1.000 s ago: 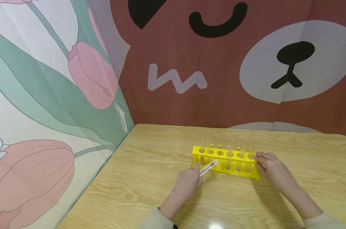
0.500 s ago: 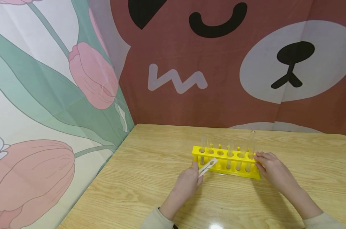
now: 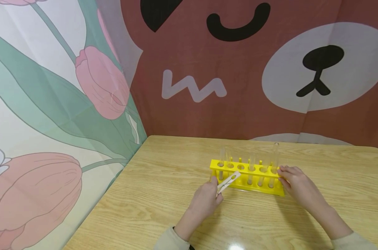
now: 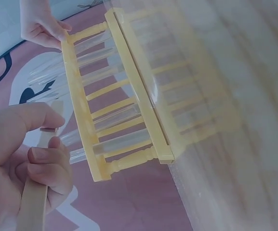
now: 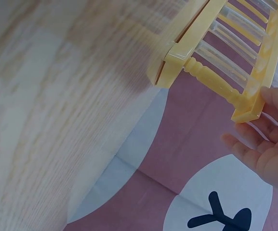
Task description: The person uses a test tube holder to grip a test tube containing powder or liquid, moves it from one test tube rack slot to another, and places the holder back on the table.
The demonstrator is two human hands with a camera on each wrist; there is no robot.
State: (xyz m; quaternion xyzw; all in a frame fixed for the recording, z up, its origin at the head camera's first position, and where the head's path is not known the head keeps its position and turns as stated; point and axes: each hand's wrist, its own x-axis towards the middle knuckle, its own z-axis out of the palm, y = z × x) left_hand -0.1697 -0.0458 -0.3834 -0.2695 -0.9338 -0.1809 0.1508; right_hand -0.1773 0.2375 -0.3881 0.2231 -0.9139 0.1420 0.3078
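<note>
My left hand (image 3: 203, 198) grips a wooden test tube clamp (image 3: 229, 181), whose tip overlaps the front of a yellow test tube rack (image 3: 254, 172) in the head view. In the left wrist view, fingers curl round the clamp's handle (image 4: 34, 199). Several clear test tubes (image 3: 275, 154) stand upright in the rack, the rightmost rising highest; the third hole from the left holds none. At the rack's right end, my right hand (image 3: 301, 185) pinches the top bar between thumb and fingers, as the right wrist view also shows on the bar's corner (image 5: 247, 115).
The rack stands on a wood-grain table (image 3: 139, 194) with a glossy cover. Short yellow pegs (image 3: 240, 160) line the rack's back. Behind the table hangs a cloth with a bear print (image 3: 189, 118); a tulip-print cloth (image 3: 51, 104) covers the left side.
The clamp's tip has dipped slightly left, then swung a little right and up in my left hand. My right hand and the rack have stayed put.
</note>
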